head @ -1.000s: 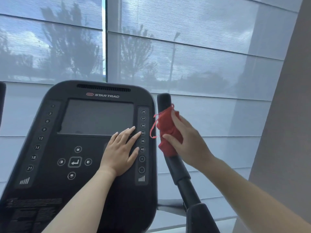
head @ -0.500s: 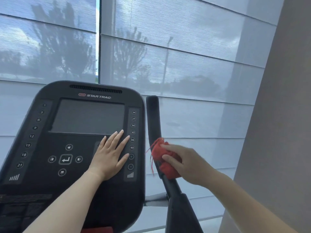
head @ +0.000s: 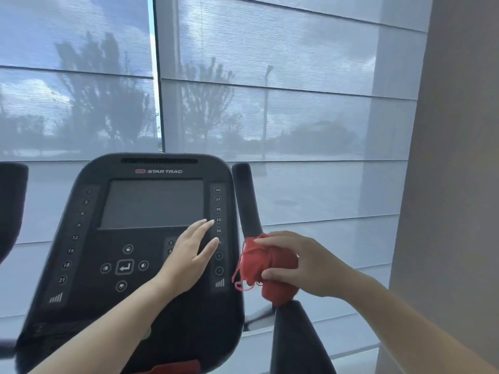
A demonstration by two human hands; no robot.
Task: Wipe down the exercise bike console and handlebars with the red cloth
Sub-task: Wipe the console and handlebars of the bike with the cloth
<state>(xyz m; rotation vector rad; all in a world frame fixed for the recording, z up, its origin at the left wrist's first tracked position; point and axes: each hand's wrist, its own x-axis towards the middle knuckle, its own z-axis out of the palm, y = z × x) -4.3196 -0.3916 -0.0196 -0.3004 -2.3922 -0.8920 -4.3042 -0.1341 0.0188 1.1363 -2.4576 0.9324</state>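
The black bike console with a dark screen and button columns fills the lower left. My left hand rests flat on its right side, fingers straight, tips near the numbers 33 and 40. To the right rises the black right handlebar. The bunched red cloth is wrapped around the bar low down, loose threads hanging on its left. My right hand grips the cloth around the bar. The bar under the cloth is hidden.
A second black handlebar shows at the far left edge. Grey roller blinds cover the windows behind the bike. A beige wall stands close on the right. The handlebar's thick black base runs down to the bottom edge.
My right hand has slid the red cloth down the right handlebar from near its top to its lower part. My left hand has stayed flat on the console.
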